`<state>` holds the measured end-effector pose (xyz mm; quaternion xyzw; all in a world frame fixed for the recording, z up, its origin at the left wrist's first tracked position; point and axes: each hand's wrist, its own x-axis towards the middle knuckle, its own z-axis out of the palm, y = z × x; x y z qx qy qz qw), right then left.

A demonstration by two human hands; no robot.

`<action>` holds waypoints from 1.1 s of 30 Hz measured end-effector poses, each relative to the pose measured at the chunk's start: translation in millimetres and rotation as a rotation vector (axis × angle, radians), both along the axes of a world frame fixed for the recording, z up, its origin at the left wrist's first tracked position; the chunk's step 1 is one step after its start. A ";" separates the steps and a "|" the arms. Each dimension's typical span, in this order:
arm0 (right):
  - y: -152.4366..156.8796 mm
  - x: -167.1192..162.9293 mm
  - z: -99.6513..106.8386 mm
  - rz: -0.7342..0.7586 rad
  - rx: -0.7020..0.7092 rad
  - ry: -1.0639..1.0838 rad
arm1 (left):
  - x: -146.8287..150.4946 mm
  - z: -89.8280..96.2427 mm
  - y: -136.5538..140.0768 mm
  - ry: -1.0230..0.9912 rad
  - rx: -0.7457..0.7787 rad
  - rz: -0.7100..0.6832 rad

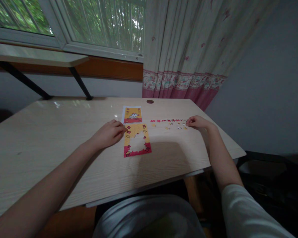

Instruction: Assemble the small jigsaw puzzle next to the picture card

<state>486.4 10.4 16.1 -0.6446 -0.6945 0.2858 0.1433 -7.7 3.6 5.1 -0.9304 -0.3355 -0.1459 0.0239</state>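
A partly assembled jigsaw puzzle [137, 127] lies flat on the table, its yellow and red border joined around an open middle. At its upper left edge rests my left hand [111, 133], fingertips touching the border and fingers loosely bent, with nothing seen in them. Just above the puzzle is a reference picture [132, 115] of a white animal on yellow and red. Loose puzzle pieces [172, 120] are spread to the right, red ones in a row and yellow and white ones below. My right hand [197, 122] is closed in a pinch at their right end; what it pinches is hidden.
The pale wooden table [64, 132] has a round cable hole [150, 101] near its back edge. A raised shelf [39, 54] on black brackets stands at the back left. A curtain [181, 59] hangs behind, and a dark chair [268, 158] is at the right.
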 end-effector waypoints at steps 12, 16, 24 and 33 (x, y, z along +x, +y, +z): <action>-1.9 -14.9 0.6 -0.050 0.157 -0.032 | 2.4 1.1 -2.1 -0.020 -0.018 0.001; -3.1 -48.4 1.8 0.011 0.240 -0.044 | 3.8 -0.2 -2.1 -0.026 -0.021 0.001; -0.1 -142.9 -3.5 0.455 0.457 -0.090 | 5.5 1.6 -4.6 -0.044 -0.028 -0.008; 9.4 -185.3 1.7 0.442 0.360 -0.293 | 7.2 0.8 -5.3 -0.023 -0.019 -0.020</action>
